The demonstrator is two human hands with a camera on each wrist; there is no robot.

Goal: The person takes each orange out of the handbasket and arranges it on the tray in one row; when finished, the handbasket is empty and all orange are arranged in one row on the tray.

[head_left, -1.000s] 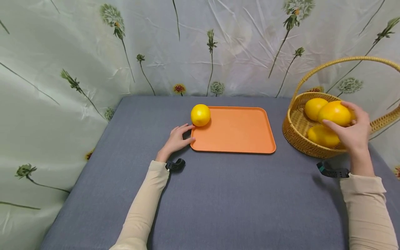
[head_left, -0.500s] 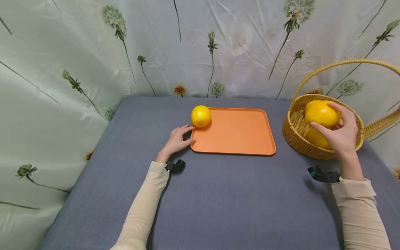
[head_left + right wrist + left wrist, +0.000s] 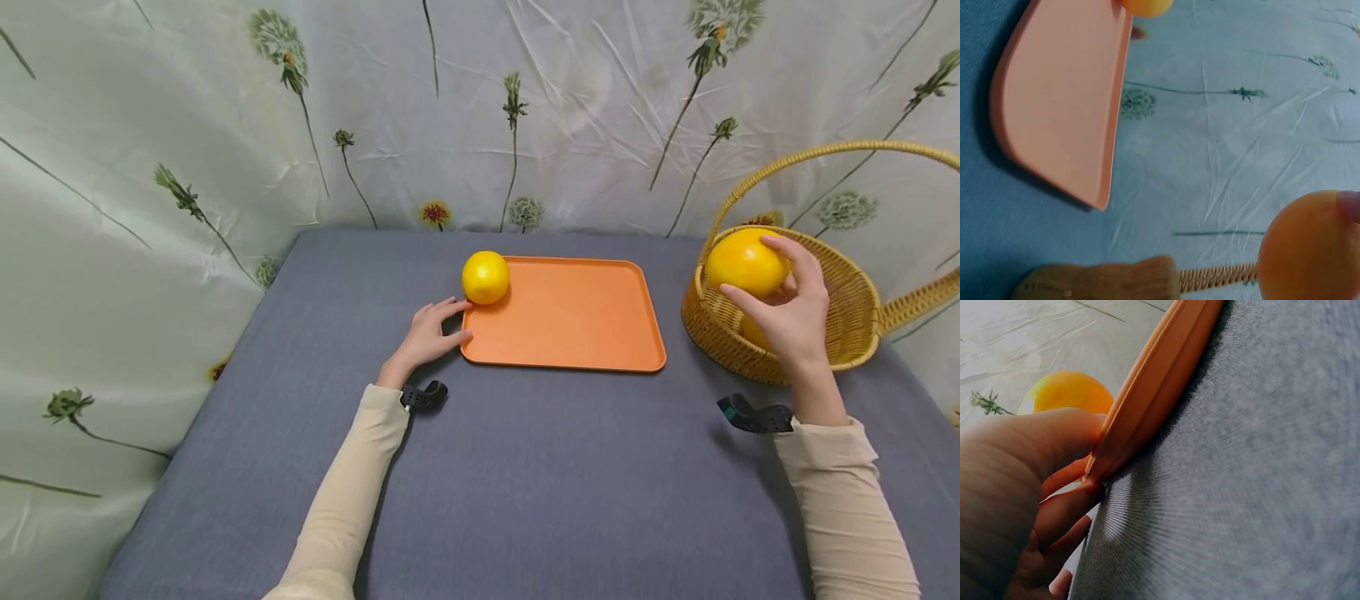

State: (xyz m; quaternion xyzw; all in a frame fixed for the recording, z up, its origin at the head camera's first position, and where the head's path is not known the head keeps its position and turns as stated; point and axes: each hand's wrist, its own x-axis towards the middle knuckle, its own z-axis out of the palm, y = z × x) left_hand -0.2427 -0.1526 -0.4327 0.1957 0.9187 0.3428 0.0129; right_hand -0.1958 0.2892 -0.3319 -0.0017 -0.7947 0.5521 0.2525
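An orange (image 3: 745,262) sits in the curled fingers of the right hand (image 3: 789,321), held above the near rim of the wicker basket (image 3: 855,333). The left hand (image 3: 429,335) lies relaxed, fingers touching the tray's (image 3: 577,317) corner, where another orange (image 3: 485,277) rests.

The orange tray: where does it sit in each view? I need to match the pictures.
Head: the orange tray lies at centre on the grey cloth, the left hand touching its left edge.
Left wrist: its rim runs diagonally from top centre down to the fingers.
Right wrist: it fills the upper left.
Shared landmark: the yellow fruit at the tray's corner.
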